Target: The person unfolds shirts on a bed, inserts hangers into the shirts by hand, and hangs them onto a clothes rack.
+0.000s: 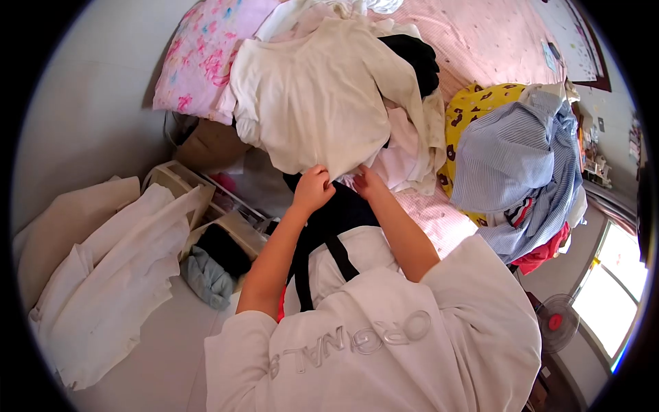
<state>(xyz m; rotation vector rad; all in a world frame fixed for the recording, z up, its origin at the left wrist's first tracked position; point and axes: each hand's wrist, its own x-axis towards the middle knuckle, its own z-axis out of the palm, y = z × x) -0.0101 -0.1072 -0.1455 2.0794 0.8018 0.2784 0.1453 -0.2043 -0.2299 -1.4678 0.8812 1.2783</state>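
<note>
A cream long-sleeved shirt (316, 96) lies spread over a heap of clothes on the bed, its hem towards me. My left hand (314, 189) is closed on the lower edge of the shirt, left of its middle. A little to the right, my right hand (371, 184) pinches the same hem near its right corner. Both hands are close together, with a short stretch of hem between them. A black garment (414, 58) and a pale pink one (400, 147) show from under the shirt's right side.
A pink floral pillow (199, 62) is at upper left. Striped blue clothes (508, 158) lie over a yellow patterned cloth (473, 110) at right. At left are white cloth (117, 268) and an open drawer (237, 237) with dark and grey-blue garments. A fan (557, 319) stands lower right.
</note>
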